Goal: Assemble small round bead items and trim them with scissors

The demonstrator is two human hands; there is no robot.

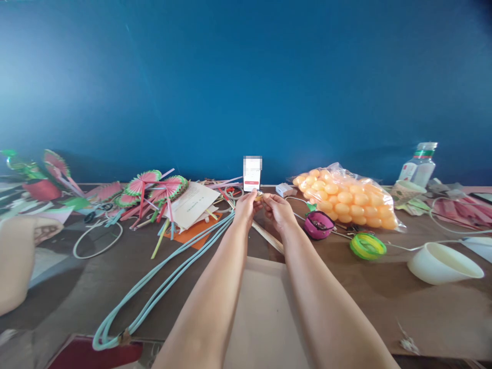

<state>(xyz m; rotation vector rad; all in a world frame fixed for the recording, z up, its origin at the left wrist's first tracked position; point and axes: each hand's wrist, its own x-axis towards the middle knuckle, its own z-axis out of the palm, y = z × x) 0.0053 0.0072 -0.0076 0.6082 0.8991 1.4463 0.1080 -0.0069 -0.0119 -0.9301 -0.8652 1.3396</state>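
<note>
Both my arms reach forward over the brown table. My left hand (pixel 246 206) is closed, its thumb and fingers pinching a small shiny gold-coloured thing (pixel 260 196) too small to identify. My right hand (pixel 277 209) meets it from the other side, with its fingertips pinched at the same thing. Just behind them a phone (pixel 251 173) with a lit white screen stands upright against the blue wall. Close to the right hand are a small white box (pixel 285 190) and a purple round pouch (pixel 319 225) with small dark bits inside.
A bag of orange balls (pixel 348 200), a yellow-green coil (pixel 368 246), a white cup (pixel 444 264) and a clear bottle (pixel 422 166) stand right. Pink-green paper fans (pixel 144 184), papers (pixel 194 205) and a pale-blue cord bundle (pixel 165 274) lie left. Another person's arm (pixel 17 261) enters far left.
</note>
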